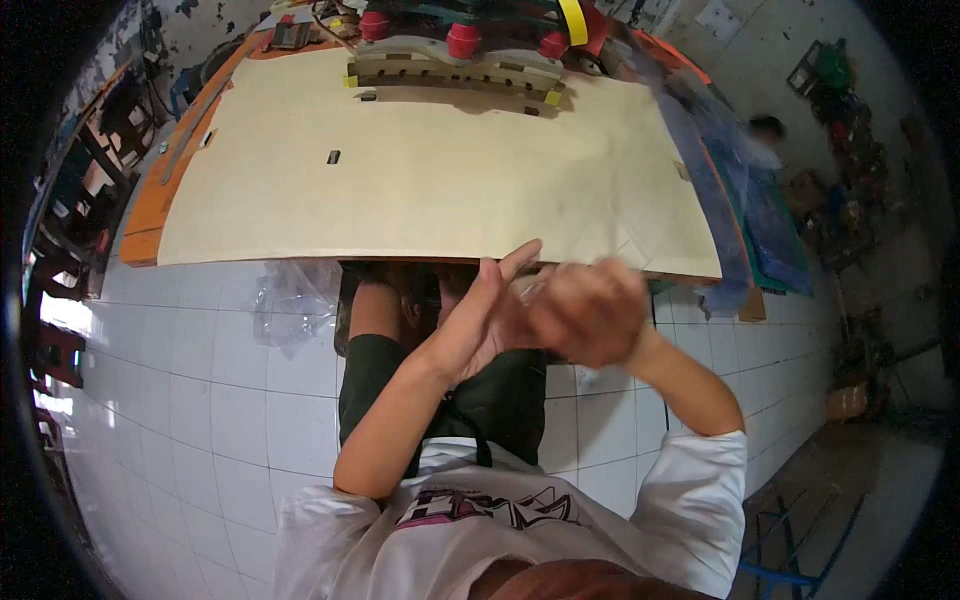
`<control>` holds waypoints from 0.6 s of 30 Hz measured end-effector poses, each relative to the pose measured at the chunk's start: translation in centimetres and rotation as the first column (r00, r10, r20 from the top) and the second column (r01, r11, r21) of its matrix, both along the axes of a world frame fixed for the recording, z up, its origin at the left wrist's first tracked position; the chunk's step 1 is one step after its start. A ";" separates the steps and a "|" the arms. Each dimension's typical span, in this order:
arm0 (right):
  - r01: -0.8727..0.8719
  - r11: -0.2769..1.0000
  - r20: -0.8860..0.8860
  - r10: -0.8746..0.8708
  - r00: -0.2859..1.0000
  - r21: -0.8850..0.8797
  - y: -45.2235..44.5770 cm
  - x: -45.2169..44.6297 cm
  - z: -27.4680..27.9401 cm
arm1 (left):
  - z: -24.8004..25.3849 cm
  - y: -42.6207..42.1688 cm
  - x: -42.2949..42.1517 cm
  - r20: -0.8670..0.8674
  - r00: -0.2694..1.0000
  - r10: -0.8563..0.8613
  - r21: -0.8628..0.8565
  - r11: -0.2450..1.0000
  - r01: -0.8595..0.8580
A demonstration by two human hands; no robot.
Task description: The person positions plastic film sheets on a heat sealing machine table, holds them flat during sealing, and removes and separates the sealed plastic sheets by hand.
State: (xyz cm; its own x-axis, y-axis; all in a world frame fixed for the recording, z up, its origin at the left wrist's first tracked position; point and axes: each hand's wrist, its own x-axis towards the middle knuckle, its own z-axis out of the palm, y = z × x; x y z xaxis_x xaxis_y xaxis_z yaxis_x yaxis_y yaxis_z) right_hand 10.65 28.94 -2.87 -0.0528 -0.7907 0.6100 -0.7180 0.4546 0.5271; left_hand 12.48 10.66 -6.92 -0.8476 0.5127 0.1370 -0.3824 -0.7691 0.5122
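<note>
Near the front edge of the table, my left hand is raised with its palm turned inward and its thumb and a finger apart. My right hand is right beside it, bent over and blurred by motion, overlapping the left hand's fingers. Whether anything lies between the two hands cannot be made out. Beyond them is a table covered with a cream sheet. A small dark piece lies on the sheet, left of centre.
A machine with red knobs and a curved slotted bar stands at the table's far side. Clear plastic lies on the floor at left. Blue plastic hangs at right, near a person.
</note>
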 end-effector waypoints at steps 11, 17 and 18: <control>0.636 0.627 0.509 -0.405 0.759 -0.449 10.5 -7.6 1.3 | -0.2 -1.6 0.3 0.092 0.906 0.414 -0.244 0.891 -0.383; 0.864 0.498 0.842 -0.496 0.211 0.077 22.1 -18.0 -0.1 | -1.2 -4.4 2.2 -0.134 0.879 0.457 -0.516 0.725 -0.456; 0.818 0.526 0.887 -0.460 0.043 0.233 22.4 -18.5 0.7 | -0.8 -4.9 2.9 -0.174 0.872 0.458 -0.578 0.670 -0.467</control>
